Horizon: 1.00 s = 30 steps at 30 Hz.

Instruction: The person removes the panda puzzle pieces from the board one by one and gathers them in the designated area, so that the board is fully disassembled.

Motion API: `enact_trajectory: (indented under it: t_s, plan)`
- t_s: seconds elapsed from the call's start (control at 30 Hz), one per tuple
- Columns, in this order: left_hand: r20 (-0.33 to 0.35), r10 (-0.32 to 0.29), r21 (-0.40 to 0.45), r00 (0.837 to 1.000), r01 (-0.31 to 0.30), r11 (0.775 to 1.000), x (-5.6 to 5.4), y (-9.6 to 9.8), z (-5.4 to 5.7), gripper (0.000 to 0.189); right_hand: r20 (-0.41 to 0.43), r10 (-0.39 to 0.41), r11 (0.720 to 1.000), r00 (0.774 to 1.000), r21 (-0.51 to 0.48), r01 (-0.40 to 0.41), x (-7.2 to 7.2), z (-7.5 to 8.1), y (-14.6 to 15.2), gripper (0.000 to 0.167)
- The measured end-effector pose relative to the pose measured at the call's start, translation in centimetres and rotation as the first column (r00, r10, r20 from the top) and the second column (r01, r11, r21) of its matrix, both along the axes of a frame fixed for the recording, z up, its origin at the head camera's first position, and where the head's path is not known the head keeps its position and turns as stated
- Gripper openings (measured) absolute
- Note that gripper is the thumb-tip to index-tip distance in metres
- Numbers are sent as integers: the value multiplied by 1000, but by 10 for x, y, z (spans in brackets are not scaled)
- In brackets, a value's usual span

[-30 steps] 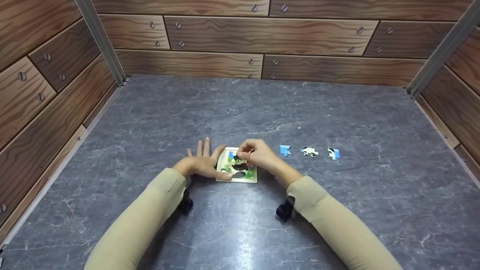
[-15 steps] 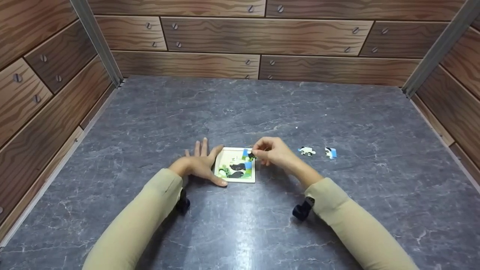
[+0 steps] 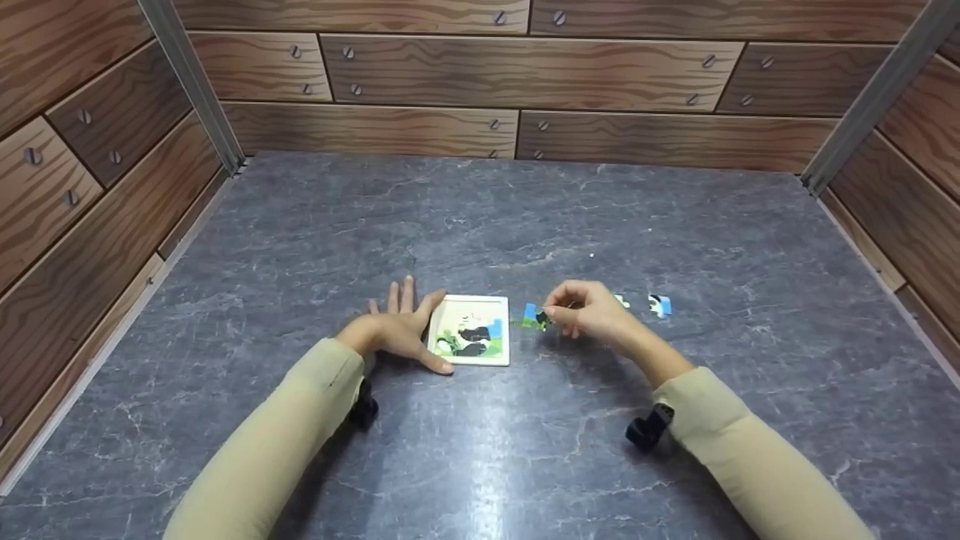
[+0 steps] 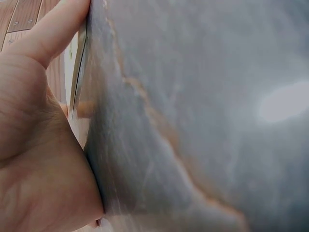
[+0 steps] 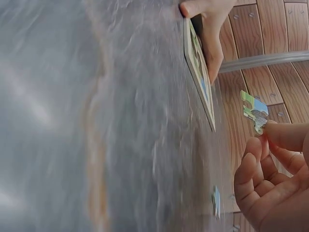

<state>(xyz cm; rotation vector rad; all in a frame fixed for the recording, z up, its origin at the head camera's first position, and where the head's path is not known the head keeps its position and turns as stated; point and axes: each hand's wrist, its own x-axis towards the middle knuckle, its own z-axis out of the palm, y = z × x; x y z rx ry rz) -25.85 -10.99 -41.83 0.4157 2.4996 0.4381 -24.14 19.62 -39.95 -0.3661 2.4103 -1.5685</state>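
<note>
My left hand lies spread along the left side of a small square puzzle board, thumb at its near corner. The board has a pale frame and a green, blue and black picture, with a pale bare area across its upper part. To the right of the board, my right hand pinches a puzzle piece between thumb and fingertips. In the right wrist view the blue, green and dark puzzle piece is held up above the table. Fingers hide part of it.
A blue, white and black puzzle piece lies farther right on the grey marbled table. A white puzzle piece is mostly hidden behind my right hand. Wood-patterned walls stand at the back and sides.
My right hand has moved from over the board out to the right, carrying the puzzle piece off it. The board's upper part is now uncovered. My left hand keeps its place at the board.
</note>
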Motion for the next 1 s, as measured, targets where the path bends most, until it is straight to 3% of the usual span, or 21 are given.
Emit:
enact_trajectory:
  t_s: [0.4,1.0]
  plan:
    - [-27,-14,-21,1000,14,1000,1,1,0,129,12,11,993,1000,119,-13,2,-7,30,14]
    - [-29,-12,-20,1000,11,1000,0,0,0,129,-97,38,967,995,255,-12,-7,-17,38,6]
